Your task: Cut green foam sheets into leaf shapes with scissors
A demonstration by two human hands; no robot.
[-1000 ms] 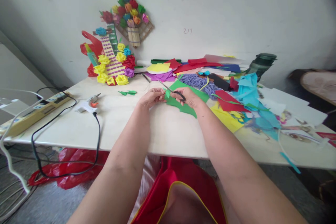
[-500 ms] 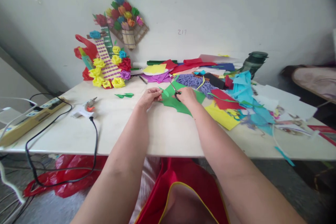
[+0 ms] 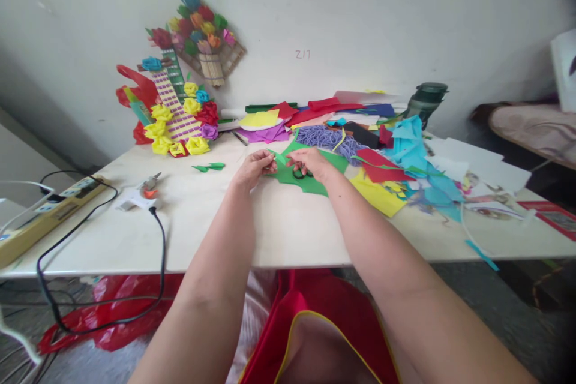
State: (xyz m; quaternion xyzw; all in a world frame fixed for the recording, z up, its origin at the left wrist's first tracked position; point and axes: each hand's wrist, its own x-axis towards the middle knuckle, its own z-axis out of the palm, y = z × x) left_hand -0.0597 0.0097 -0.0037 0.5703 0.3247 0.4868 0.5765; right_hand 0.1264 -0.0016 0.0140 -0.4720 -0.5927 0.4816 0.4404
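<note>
My left hand point(image 3: 256, 168) is closed, pinching a small green paper leaf point(image 3: 279, 158) between thumb and fingertips. On the leaf's other side, my right hand point(image 3: 309, 162) has its fingertips pinched at the leaf's edge. Black scissor handles point(image 3: 300, 174) show just below the right palm; whether they hang from the fingers or rest on the paper, I cannot tell, and the blades are hidden. Under both hands lies a cut green sheet point(image 3: 315, 186). Several finished-looking green leaf pieces point(image 3: 209, 167) are on the table to the left.
A glue gun point(image 3: 137, 197) and a power strip point(image 3: 58, 207) with cables are at the left. Paper flowers point(image 3: 198, 145) stand behind. Purple yarn point(image 3: 326, 138), a yellow sheet point(image 3: 382, 201), a red sheet point(image 3: 382, 166), blue scraps point(image 3: 409, 141) and a dark bottle point(image 3: 425, 105) fill the right.
My right hand has moved left to the leaf, and the scissors no longer point their blades up past the fingers. The view has shifted slightly to the right.
</note>
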